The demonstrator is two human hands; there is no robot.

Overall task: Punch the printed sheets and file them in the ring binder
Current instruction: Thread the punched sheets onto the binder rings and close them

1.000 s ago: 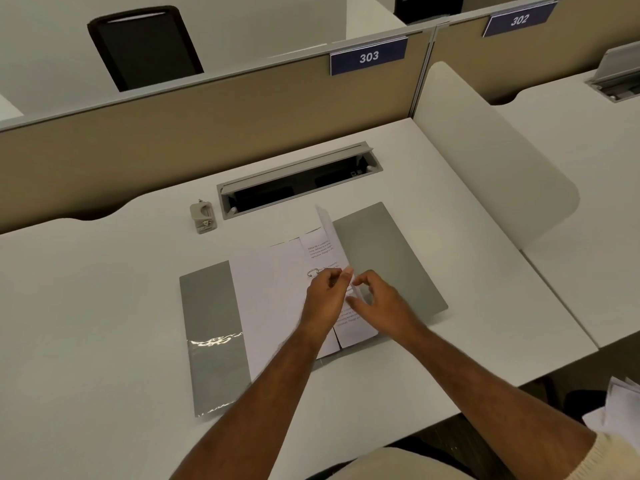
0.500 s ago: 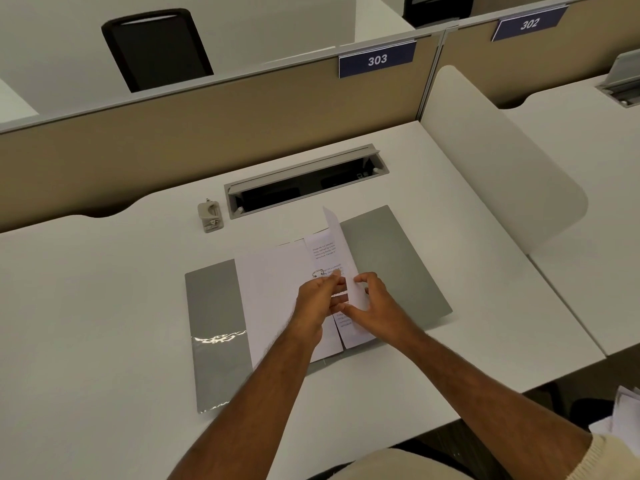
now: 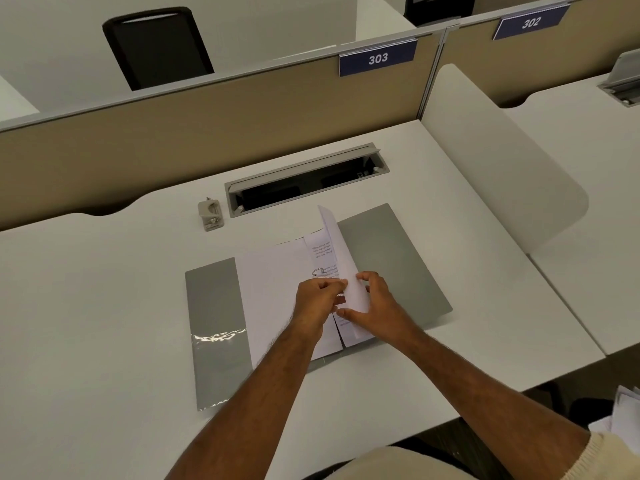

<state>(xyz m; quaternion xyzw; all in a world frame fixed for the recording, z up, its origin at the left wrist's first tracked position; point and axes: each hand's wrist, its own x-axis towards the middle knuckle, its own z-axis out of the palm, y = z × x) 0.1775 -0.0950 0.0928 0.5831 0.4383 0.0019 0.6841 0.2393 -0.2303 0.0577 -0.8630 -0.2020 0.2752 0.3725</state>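
A grey ring binder (image 3: pixel 391 258) lies open on the white desk. White sheets (image 3: pixel 273 289) are filed on its left half, and one metal ring (image 3: pixel 318 271) shows near the spine. A printed sheet (image 3: pixel 337 247) stands on edge over the spine. My right hand (image 3: pixel 379 303) holds this sheet near its lower part. My left hand (image 3: pixel 317 299) pinches the same sheet's edge at the rings, and the lower ring is hidden under my fingers. A small beige hole punch (image 3: pixel 209 214) sits behind the binder to the left.
A recessed cable tray (image 3: pixel 304 181) with an open lid lies behind the binder. A tan partition (image 3: pixel 207 126) bounds the desk at the back and a white rounded divider (image 3: pixel 491 154) at the right. Loose white papers (image 3: pixel 623 414) lie at the lower right.
Both hands have closed in together on the upright sheet, just below the visible ring. The sheet stays on edge over the spine.
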